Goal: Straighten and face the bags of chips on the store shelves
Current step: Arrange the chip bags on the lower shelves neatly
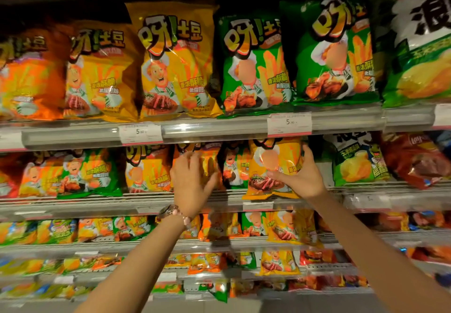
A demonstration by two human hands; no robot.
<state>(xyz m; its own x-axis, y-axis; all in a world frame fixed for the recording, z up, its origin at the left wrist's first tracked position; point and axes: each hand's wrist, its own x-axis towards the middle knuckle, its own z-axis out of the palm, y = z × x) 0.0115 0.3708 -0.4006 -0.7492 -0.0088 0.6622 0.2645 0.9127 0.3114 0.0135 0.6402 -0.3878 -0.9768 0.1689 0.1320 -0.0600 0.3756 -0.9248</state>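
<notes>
On the second shelf a yellow chip bag (273,164) with a steak picture stands at the front edge. My right hand (301,175) grips its right side, thumb across the front and fingers behind. My left hand (192,182), fingers spread and relaxed, hovers in front of an orange bag (211,159) just left of it; contact cannot be told. A green bag (234,166) stands between the two, set further back.
The top shelf holds big orange, yellow (174,61) and green bags (253,63) in a row. A price rail (214,129) with tags runs below them. More small bags fill the lower shelves. Green (358,164) and red bags (415,161) stand to the right.
</notes>
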